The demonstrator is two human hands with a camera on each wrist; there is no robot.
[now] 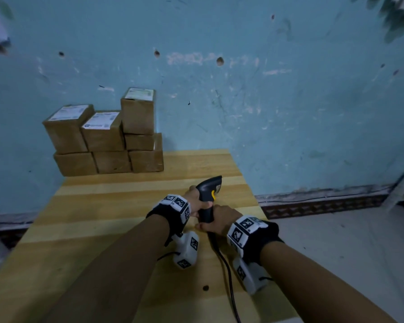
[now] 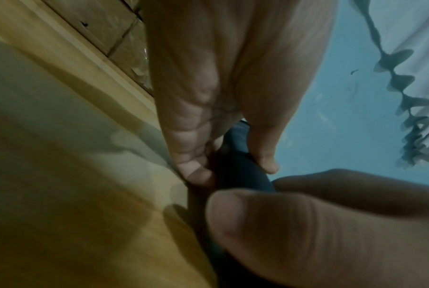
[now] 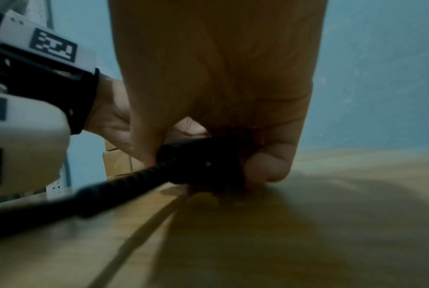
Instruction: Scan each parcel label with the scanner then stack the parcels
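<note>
The scanner stands upright over the bench, handle vertical, head pointing away toward the wall and slightly right. The left hand grips the upper handle; the right hand seems wrapped round its base, where the cable leaves. Parcels sit stacked at the far left corner, labels up.

Head view looks down over the table; wrist views sit close, low (sharing the scanner).
</note>
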